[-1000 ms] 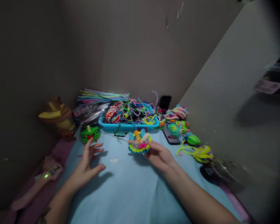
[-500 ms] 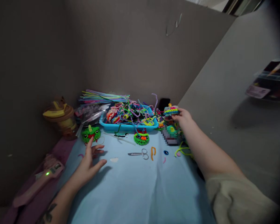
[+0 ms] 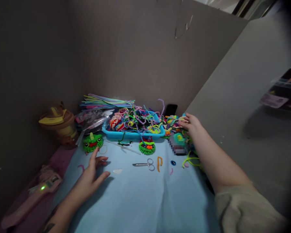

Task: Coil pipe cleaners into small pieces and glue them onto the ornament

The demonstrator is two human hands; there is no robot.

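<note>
My right hand [image 3: 191, 123] is stretched to the far right of the light blue cloth [image 3: 140, 194], resting on a cluster of colourful pipe-cleaner figures [image 3: 173, 121] beside the blue tray [image 3: 133, 132]; its fingers look loosely spread over them. Fingers spread, my left hand [image 3: 93, 173] lies flat on the cloth, nearest a green pipe-cleaner frog figure [image 3: 92, 142]. A second green and orange figure [image 3: 147, 147] sits in front of the tray. Small scissors [image 3: 144, 164] lie mid-cloth beside an orange pipe-cleaner piece [image 3: 159, 162].
The tray is heaped with tangled pipe cleaners [image 3: 135, 118], and a straight bundle [image 3: 106, 101] lies behind it. A yellow-lidded cup [image 3: 58, 124] stands at the left, a pink glue gun [image 3: 38, 191] with a green light nearer. Grey partition walls enclose the back and right.
My right hand carried a multicoloured figure from mid-cloth to the pile at the far right and set it down, uncovering the scissors. My left hand stayed almost still.
</note>
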